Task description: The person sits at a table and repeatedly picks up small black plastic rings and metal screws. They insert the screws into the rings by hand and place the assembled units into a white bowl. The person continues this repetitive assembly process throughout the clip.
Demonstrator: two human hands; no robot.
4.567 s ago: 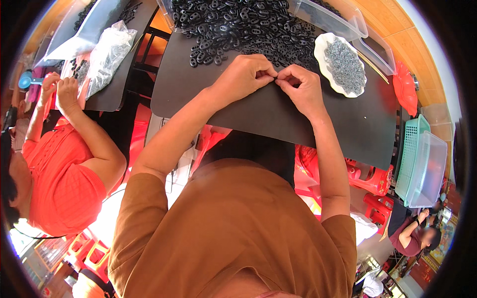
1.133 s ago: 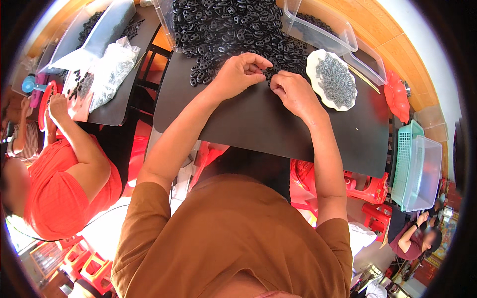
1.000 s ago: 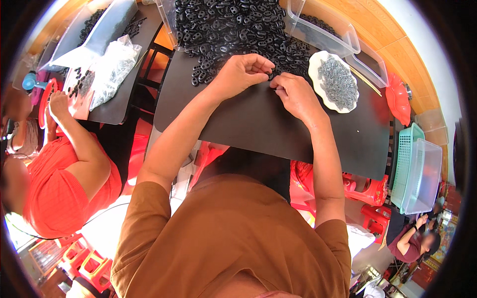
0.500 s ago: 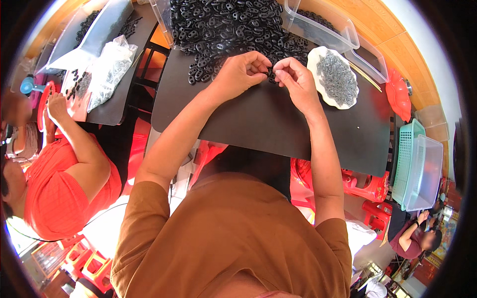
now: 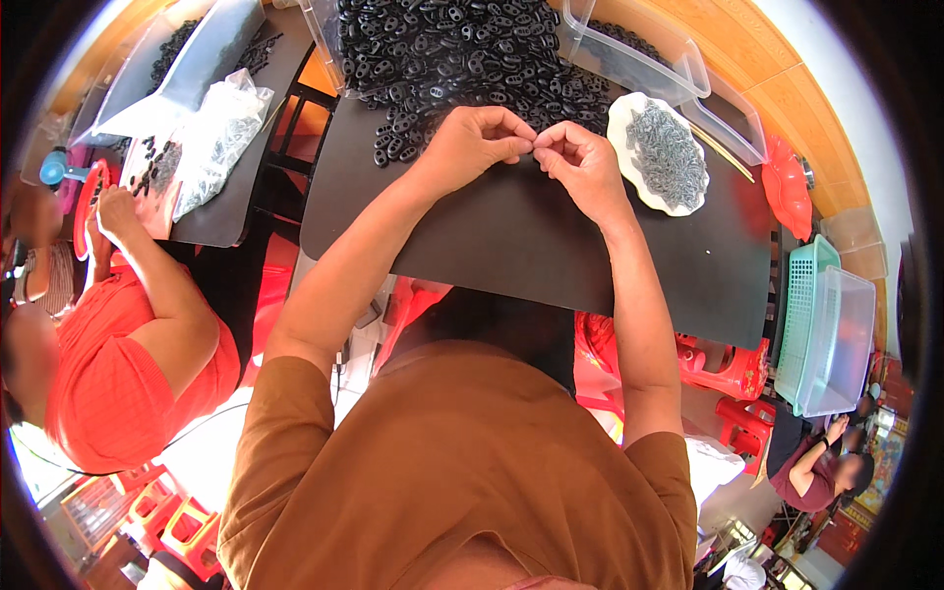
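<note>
The left hand [image 5: 474, 144] and the right hand [image 5: 580, 167] meet fingertip to fingertip over the black table mat [image 5: 551, 246], both curled, thumbs and forefingers pinched together at the point where they touch; whatever small piece sits between them is too hidden to make out. Just beyond the knuckles of both hands lies a heap of small black plastic rings [image 5: 462, 54], its nearest pieces close by the left hand's fingers. To the right of the right hand, near but apart, sits a white oval dish [image 5: 621, 116] filled with small grey metal parts [image 5: 669, 152]. Past that dish stands a clear plastic tub [image 5: 639, 49]. Well off to the left of the left hand, another person in an orange shirt [image 5: 108, 374] rests a hand [image 5: 113, 211] by a clear bag of small parts [image 5: 211, 147].
</note>
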